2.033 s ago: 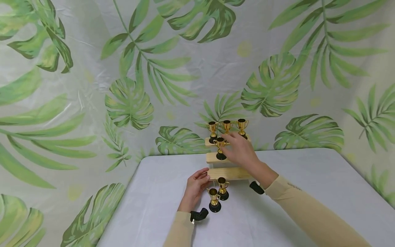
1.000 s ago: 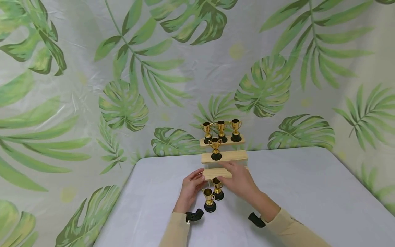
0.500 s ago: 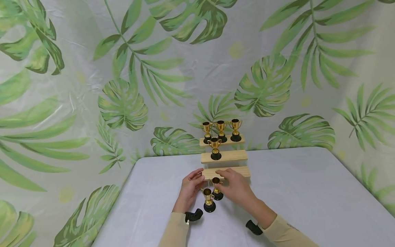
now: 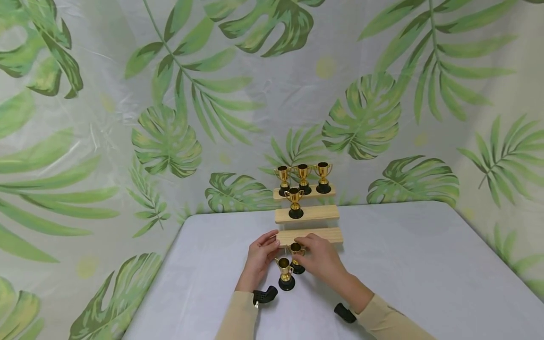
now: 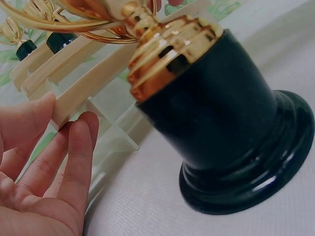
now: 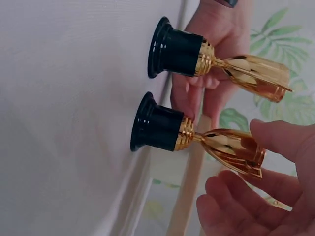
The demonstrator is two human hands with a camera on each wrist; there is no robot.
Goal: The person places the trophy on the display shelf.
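Observation:
Two small gold trophies with black bases stand on the table before a three-step wooden stand (image 4: 316, 234). My right hand (image 4: 320, 259) pinches the cup of the farther trophy (image 4: 297, 268); in the right wrist view the thumb and fingers (image 6: 231, 196) close round that trophy's cup (image 6: 231, 147). The nearer trophy (image 4: 284, 274) stands free beside it, its base (image 5: 231, 128) large in the left wrist view. My left hand (image 4: 261, 255) lies open, its straight fingers (image 5: 74, 152) touching the left end of the lowest step.
One trophy (image 4: 294, 203) stands on the middle step and three trophies (image 4: 302, 177) on the top step. The stand sits at the far edge of a white-covered table (image 4: 403, 264), against a leaf-print backdrop (image 4: 170, 118). Black wrist mounts (image 4: 263, 296) sit near both cuffs.
My right hand left the trophy on the middle step, came down toward me and closed on the farther table trophy. My left hand stayed at the lowest step.

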